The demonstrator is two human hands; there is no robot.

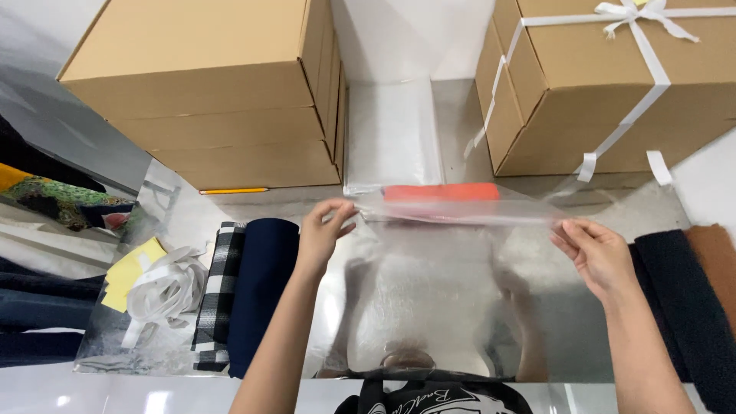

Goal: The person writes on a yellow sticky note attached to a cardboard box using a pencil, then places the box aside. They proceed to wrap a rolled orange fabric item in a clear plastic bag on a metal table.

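- Clear, glossy plastic bag [460,211] is stretched flat between both hands just above the shiny metal counter [429,307], its upper edge pulled taut, which keeps the thin film from sagging.
- Left hand [322,230] is pinched shut on the bag's left corner; right hand [594,249] is pinched on the right corner.
- Behind the film lies a flat red-orange strip [441,192], touching a stack of clear bags [391,134].
- Two plain cardboard boxes [207,84] stand at left; a white-ribboned box [598,84] stands at right.
- Folded fabrics sit aside: checked cloth [218,291], navy cloth [261,291], dark fleece [682,307], loose white ribbon [165,287].
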